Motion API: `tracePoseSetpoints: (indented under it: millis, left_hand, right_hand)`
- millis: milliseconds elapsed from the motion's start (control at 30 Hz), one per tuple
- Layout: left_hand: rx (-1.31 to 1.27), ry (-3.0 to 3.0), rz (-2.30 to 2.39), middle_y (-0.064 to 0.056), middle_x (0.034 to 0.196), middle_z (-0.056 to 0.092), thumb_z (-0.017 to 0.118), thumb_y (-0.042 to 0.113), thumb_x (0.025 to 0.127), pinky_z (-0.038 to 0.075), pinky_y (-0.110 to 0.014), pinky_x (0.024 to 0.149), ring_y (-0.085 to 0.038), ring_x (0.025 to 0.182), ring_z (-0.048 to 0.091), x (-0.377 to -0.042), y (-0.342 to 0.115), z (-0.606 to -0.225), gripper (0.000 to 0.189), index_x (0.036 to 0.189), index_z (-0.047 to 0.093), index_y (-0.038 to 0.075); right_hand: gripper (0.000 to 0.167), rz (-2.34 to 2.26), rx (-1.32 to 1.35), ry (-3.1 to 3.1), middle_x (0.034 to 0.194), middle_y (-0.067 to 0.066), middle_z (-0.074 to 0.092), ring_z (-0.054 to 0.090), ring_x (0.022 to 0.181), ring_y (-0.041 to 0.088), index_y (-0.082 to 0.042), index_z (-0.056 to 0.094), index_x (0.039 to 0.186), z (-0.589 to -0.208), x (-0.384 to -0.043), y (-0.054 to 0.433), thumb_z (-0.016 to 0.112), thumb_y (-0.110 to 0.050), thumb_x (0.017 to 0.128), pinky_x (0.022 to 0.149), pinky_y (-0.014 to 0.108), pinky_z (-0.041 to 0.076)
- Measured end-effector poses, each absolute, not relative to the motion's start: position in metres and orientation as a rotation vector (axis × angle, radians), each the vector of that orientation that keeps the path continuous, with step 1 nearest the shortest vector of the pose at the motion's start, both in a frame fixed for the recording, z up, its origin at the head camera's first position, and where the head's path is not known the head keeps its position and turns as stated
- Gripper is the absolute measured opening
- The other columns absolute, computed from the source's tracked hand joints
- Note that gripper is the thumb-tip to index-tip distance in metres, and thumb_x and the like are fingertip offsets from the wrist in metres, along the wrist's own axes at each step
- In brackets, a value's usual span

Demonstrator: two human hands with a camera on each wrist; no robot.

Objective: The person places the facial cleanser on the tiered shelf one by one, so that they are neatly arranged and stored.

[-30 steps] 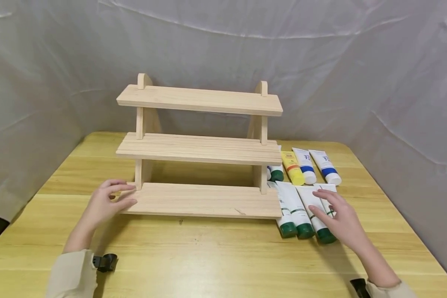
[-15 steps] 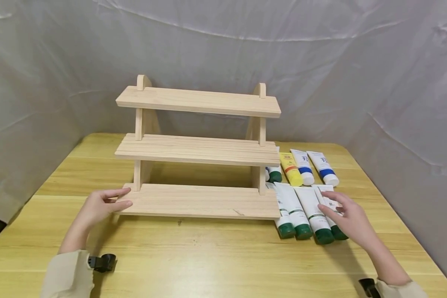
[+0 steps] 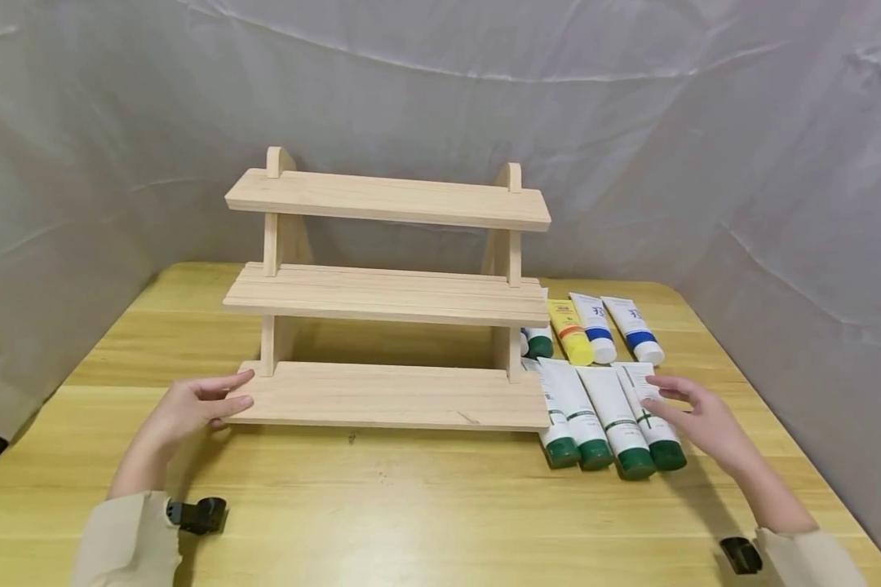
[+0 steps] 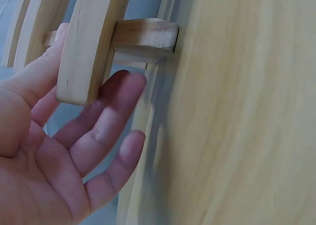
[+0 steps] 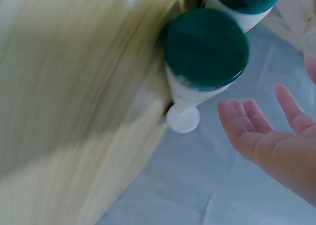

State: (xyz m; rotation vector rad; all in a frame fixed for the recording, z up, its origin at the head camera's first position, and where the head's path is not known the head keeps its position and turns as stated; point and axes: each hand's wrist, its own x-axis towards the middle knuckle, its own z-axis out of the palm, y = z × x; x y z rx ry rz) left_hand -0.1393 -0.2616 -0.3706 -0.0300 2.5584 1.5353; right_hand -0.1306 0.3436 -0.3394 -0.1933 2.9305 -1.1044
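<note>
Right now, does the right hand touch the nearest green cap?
Apart: the right wrist view shows grey cloth between the right hand and the green cap.

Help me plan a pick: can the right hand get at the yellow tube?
Probably yes: the right hand holds nothing, and only flat-lying white tubes lie between it and the yellow tube. The blue-banded tube beside it may crowd the grip.

The left hand (image 4: 64,156) is holding the end of a wooden board (image 4: 85,57), thumb and fingers lying on opposite sides. A short block (image 4: 143,37) is jutting toward the wood-grained tabletop (image 4: 242,111), and further boards (image 4: 47,22) are showing beyond.
</note>
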Motion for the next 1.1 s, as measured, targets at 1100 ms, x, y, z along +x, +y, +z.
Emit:
tracePoseSetpoints:
  millis: [1100]
  left_hand:
    - [-0.091, 2.377, 1.697, -0.024, 0.136, 0.028, 0.07, 0.026, 0.078, 0.049, -0.024, 0.061, -0.005, 0.073, 0.053, -0.142, -0.267, -0.371, 0.035, 0.111, 0.061, 0.033]
  right_hand:
    - [0.07, -1.207, -0.027, 2.466, 0.127, 0.042, 0.027, 0.05, 0.089, 0.021, 0.005, 0.018, 0.138, -0.36, -0.156, 0.379, 0.059, -0.021, 0.087, 0.065, 0.032, 0.048]
